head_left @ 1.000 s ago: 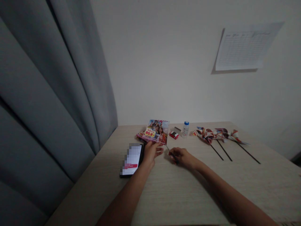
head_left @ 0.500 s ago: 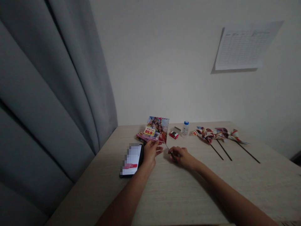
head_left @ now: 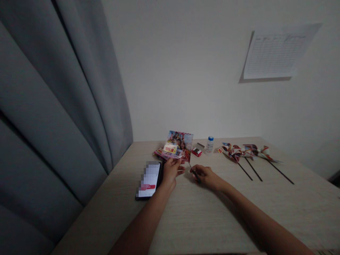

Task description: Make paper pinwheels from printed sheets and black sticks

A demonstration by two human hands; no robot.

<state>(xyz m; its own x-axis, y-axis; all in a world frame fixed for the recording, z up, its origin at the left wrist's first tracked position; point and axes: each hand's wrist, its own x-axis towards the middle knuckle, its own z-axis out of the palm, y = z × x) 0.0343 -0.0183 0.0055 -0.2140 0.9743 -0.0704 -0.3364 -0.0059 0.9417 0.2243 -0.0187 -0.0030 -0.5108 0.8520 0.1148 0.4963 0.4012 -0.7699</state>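
My left hand pinches the lower edge of a colourful printed sheet, which is raised and tilted. Dark-handled scissors are in my right hand, its fingers closed round the handles. Their thin blades point up and left to the sheet's lower right edge. Behind and left of the sheet, more printed paper lies on the table. A phone with a lit, partly blurred screen lies left of my left hand.
On the pale table stand a small red box and a blue-capped bottle. Paper pinwheels with black sticks lie at the right. A grey curtain hangs left; a paper chart is on the wall.
The sheet has shifted slightly right and its tilt has changed, with a glare now over its yellow price label. Both hands keep their hold and have barely moved.
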